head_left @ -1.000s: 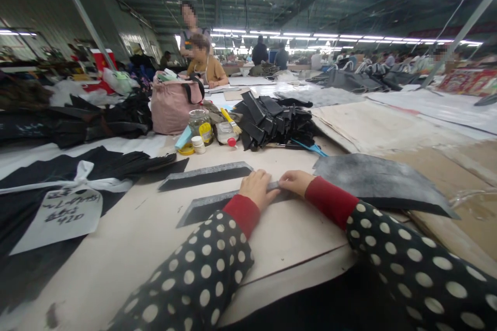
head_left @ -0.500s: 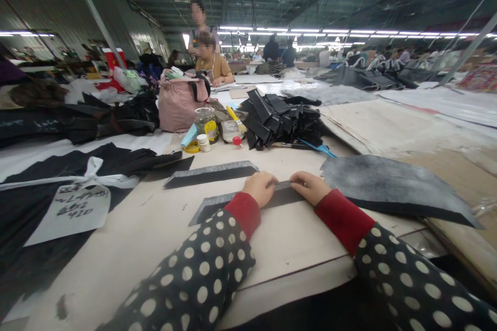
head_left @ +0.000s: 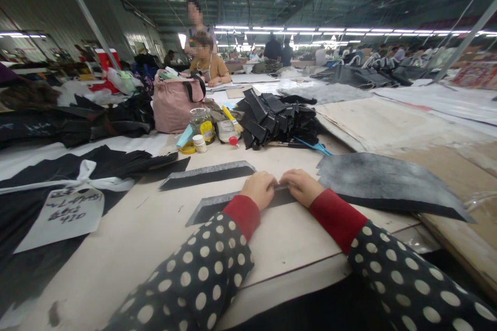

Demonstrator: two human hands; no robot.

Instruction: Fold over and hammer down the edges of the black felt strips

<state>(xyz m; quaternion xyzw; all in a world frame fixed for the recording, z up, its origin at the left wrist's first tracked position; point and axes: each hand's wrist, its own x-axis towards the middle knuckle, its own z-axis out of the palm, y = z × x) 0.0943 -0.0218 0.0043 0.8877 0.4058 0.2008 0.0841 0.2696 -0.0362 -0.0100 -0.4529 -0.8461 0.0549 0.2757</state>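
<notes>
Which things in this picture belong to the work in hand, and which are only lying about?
Belonging to the work:
- near strip, with the left hand and right hand on it
- far strip, probably, as it looks alike

Apparently only lying about:
- pink bag
- yellow lid
- small white bottle

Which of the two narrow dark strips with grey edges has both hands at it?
The nearer strip, partly covered by the left hand and right hand; the farther strip lies beyond it, not held.
</notes>
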